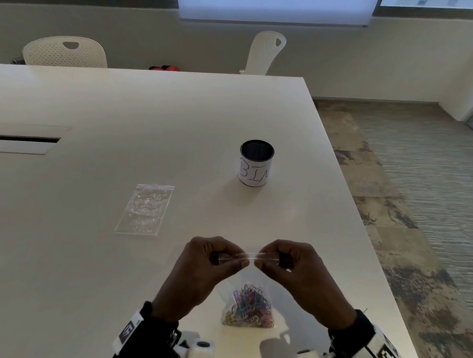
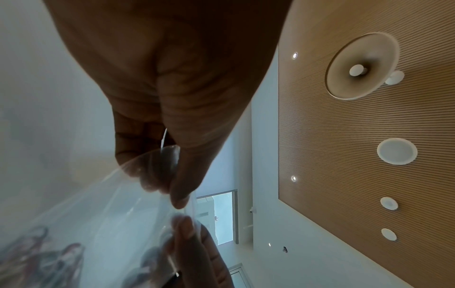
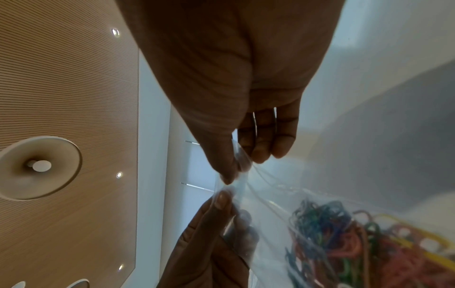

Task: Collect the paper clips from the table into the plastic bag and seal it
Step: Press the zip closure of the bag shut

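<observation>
At the left of the head view, a flat see-through spare bag [image 1: 144, 209] lies on the white table [image 1: 87, 252]. Low in the middle, your left hand [image 1: 205, 262] and your right hand [image 1: 293, 268] each pinch the top strip of the plastic bag [image 1: 246, 287], thumbs almost touching. The bag hangs between your 2 hands, and its bottom, full of colored paper clips [image 1: 249, 308], sits on the table near you. Farther back, right of middle, stands a black mesh cup [image 1: 256, 162] with a paper label. 2 white chairs [image 1: 66, 52] wait behind the table. Patchy carpet [image 1: 409, 189] fills the right side.
</observation>
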{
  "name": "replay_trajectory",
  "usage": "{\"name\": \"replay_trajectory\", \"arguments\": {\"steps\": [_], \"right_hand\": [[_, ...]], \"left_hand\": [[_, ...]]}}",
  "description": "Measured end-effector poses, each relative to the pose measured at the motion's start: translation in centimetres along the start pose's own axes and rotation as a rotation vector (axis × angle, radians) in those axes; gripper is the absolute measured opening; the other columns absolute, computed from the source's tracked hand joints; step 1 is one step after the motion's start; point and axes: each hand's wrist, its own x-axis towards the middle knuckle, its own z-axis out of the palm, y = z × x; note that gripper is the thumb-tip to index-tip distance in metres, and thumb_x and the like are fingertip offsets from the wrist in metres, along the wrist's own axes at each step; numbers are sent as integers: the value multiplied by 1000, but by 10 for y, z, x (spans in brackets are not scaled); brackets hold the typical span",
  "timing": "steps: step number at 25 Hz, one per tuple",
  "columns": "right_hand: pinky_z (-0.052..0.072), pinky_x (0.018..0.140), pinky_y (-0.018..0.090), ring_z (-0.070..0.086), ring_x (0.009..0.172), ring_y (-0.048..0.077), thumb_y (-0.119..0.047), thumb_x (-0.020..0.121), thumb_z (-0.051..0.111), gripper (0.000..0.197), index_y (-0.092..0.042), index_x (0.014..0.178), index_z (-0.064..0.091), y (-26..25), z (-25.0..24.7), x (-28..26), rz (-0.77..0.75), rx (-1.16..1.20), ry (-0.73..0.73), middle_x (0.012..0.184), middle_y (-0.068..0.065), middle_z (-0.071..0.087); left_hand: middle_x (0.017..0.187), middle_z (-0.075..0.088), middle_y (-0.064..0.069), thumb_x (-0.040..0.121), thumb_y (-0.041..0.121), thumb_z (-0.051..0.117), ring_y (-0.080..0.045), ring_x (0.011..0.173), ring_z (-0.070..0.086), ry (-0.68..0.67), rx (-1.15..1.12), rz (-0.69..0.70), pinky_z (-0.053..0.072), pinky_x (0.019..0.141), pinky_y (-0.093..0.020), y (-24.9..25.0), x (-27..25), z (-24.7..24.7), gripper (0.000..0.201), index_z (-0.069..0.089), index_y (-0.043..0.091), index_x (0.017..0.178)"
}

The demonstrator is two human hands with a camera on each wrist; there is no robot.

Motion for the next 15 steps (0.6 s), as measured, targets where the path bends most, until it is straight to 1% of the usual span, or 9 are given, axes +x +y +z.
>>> {"name": "replay_trajectory", "arguments": {"steps": [1, 3, 6, 11, 12, 14, 15], "right_hand": [[60, 83, 37, 74, 86, 24, -23, 91, 78, 4, -20, 92, 78, 0, 1, -1, 2, 7, 7, 88, 4, 78], [61, 84, 40, 74, 86, 25, -23, 90, 78, 3, -21, 92, 78, 2, 2, -1, 2, 19, 14, 88, 4, 78], [61, 85, 42, 74, 86, 25, -23, 90, 78, 2, -22, 92, 78, 4, 3, -2, -5, 32, 17, 88, 4, 79], [61, 84, 44, 74, 85, 26, -23, 90, 78, 2, -21, 92, 78, 6, 6, -2, -29, 54, 43, 88, 5, 78], [62, 82, 42, 74, 83, 23, -22, 90, 78, 2, -21, 91, 78, 7, 7, -3, -32, 65, 51, 86, 4, 78], [59, 75, 32, 70, 77, 16, -17, 91, 78, 4, -18, 87, 77, 8, 10, -3, -48, 90, 70, 81, 3, 76], [56, 72, 28, 68, 74, 17, -14, 90, 78, 7, -16, 84, 76, 8, 12, -3, -63, 87, 84, 79, 3, 75]], "left_hand": [[88, 82, -2, 83, 17, 86, -16, 87, 80, -1, -10, 2, 63, 83, -29, -1, 0, 0, 8, 84, 15, 90], [89, 82, -3, 83, 16, 86, -18, 88, 80, -4, -28, 4, 64, 85, -32, -2, -1, 1, 8, 83, 15, 90], [89, 82, -5, 82, 14, 86, -21, 87, 80, -5, -61, -4, 63, 83, -32, -4, -2, 1, 9, 83, 14, 90], [87, 82, -8, 83, 11, 85, -26, 87, 79, 4, -90, 3, 64, 83, -36, -5, -3, 3, 6, 83, 12, 88], [86, 82, -8, 83, 9, 85, -25, 85, 79, 11, -101, 3, 64, 82, -36, -6, -3, 4, 5, 83, 12, 87], [83, 81, -10, 83, 6, 84, -22, 80, 78, 31, -124, 2, 62, 77, -33, -7, -3, 8, 6, 82, 11, 85], [83, 81, -10, 84, 4, 84, -21, 78, 76, 41, -136, 1, 61, 76, -33, -8, -3, 10, 7, 82, 10, 84]]}}
